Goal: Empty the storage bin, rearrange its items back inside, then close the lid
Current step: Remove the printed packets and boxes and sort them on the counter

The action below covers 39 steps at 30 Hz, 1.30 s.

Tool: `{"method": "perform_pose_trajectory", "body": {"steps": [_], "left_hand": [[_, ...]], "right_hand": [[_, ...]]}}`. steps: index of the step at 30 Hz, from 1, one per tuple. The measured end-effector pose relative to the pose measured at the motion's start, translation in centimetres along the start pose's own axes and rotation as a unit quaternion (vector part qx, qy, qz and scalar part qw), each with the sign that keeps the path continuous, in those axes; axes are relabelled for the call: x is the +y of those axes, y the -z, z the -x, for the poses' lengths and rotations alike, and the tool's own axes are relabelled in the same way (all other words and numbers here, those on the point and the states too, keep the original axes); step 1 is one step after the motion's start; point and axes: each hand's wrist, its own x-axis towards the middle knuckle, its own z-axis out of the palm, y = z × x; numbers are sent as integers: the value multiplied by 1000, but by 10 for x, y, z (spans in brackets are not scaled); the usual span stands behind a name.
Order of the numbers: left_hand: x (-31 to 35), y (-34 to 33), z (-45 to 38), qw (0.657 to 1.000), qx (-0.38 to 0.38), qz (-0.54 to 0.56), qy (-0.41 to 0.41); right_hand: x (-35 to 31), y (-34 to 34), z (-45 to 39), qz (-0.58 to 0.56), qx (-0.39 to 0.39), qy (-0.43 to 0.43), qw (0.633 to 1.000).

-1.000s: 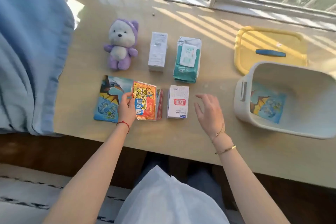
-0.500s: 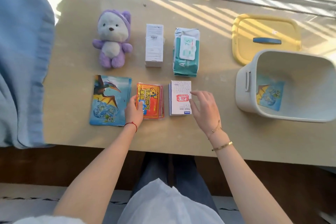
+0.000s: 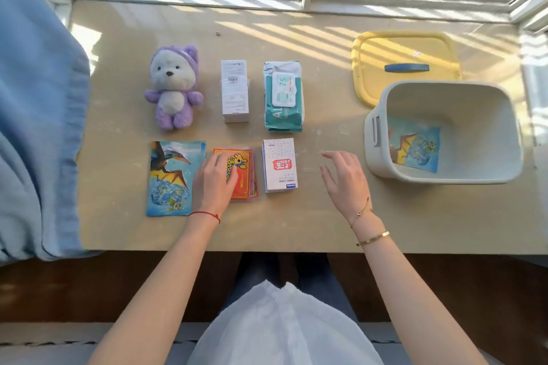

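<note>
— On the table from the head view, where does the bin [image 3: 444, 130] lie from the hands?
— Off to the right, open, well apart from the laid-out items. The right hand [image 3: 344, 181] is nearer it, hovering with fingers spread and holding nothing.
— And the left hand [image 3: 213, 181]?
— Flat on the red packets [image 3: 240, 175], fingers loosely spread, pressing rather than pinching. Those packets lie with their long axis running away from the person.
— Count the rest.
— One plush bear [image 3: 173, 87], one tall white box [image 3: 235, 90], one wipes pack [image 3: 283, 96], one small box [image 3: 279, 164], dinosaur cards [image 3: 170, 178] in a stack I cannot count, one more card [image 3: 413, 147] in the bin, one yellow lid [image 3: 404, 64] behind it.
</note>
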Motion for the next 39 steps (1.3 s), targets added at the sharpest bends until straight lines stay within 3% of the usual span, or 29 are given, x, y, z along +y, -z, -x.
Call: {"method": "perform_pose_trajectory", "body": {"steps": [12,21,32,39], "left_hand": [[187,-23,-12,985,55,-3,-162],[335,-101,-24,989,70,4,-133],[378,-187,-49,997,15,-21,-71],[375,-216,-55,997,4,-43,-61]], "right_hand": [[141,100,9,-11,35,-37,999],[280,158,-34,11,-26,-35,999],[364,108,-110,69,-194,-33,978],[378,74,-130,51,-230,-50,971]]}}
